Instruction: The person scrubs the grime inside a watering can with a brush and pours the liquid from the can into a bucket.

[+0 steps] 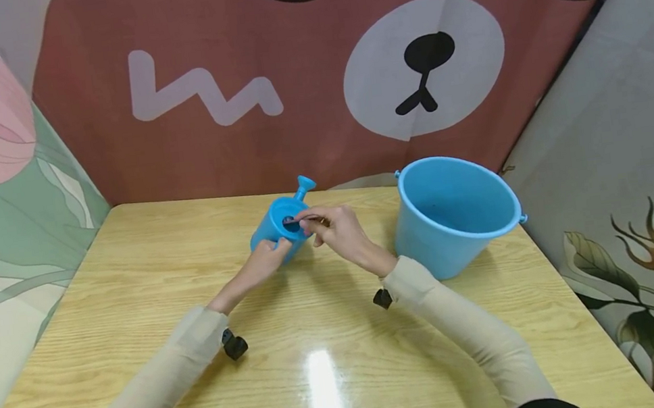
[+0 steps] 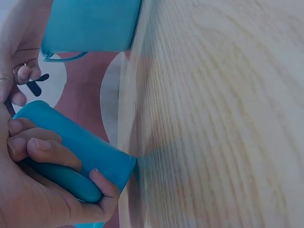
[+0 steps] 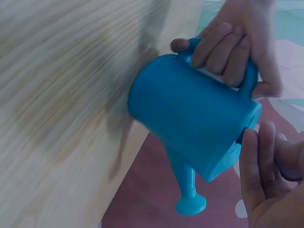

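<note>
A blue watering can [image 1: 267, 230] is held tilted over the back of the table, its spout [image 1: 301, 190] pointing away. My left hand [image 1: 266, 260] grips its handle [image 2: 71, 183], with the fingers curled through the loop. At the can's mouth, my right hand [image 1: 339, 233] pinches a thin, dark utensil [image 1: 309, 218], whose far end reaches into the opening. Its kind is hard to tell, since the fingers and the can's rim hide much of it. In the right wrist view, the right fingers [image 3: 267, 156] are right beside the rim.
A large blue bucket [image 1: 429, 239] stands upright at the back right of the wooden table [image 1: 253, 397], just right of the right hand. Behind the table hangs a reddish-brown printed cloth [image 1: 316, 117]. A patterned grey cloth [image 1: 614, 148] hangs along the right side.
</note>
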`<state>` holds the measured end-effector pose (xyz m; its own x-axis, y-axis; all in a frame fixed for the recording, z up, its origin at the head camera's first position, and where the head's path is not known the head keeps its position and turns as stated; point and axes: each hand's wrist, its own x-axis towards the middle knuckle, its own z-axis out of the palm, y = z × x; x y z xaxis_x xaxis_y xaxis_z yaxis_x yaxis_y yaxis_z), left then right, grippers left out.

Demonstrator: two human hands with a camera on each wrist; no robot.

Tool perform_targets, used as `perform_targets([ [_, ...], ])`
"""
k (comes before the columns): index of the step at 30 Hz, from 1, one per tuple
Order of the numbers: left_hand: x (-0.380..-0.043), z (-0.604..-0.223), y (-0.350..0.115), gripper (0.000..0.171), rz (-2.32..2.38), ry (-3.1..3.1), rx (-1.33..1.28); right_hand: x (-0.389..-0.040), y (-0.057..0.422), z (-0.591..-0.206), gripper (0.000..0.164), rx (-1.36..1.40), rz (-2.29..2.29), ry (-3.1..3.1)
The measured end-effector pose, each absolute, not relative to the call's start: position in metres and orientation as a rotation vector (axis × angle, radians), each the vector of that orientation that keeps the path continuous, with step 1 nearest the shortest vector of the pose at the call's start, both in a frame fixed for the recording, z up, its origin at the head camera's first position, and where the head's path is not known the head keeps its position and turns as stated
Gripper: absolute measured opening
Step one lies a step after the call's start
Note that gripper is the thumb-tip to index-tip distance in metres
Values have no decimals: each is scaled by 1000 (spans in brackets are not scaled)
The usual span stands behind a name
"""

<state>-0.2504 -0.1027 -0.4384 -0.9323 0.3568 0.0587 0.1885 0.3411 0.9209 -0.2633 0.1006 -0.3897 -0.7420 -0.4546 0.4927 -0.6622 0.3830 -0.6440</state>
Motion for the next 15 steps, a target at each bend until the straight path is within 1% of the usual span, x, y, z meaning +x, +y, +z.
perform_targets([
  [3, -250, -439, -103, 46, 1656, 2433, 495, -262, 98, -389, 17, 955, 1368, -2406],
  [6, -250, -439, -104, 47, 1675, 2421, 498, -260, 97, -389, 19, 912, 1437, -2422],
  [15, -253, -441, -105, 48, 1666, 2438, 468, -255, 96, -391, 22, 774, 1357, -2427],
])
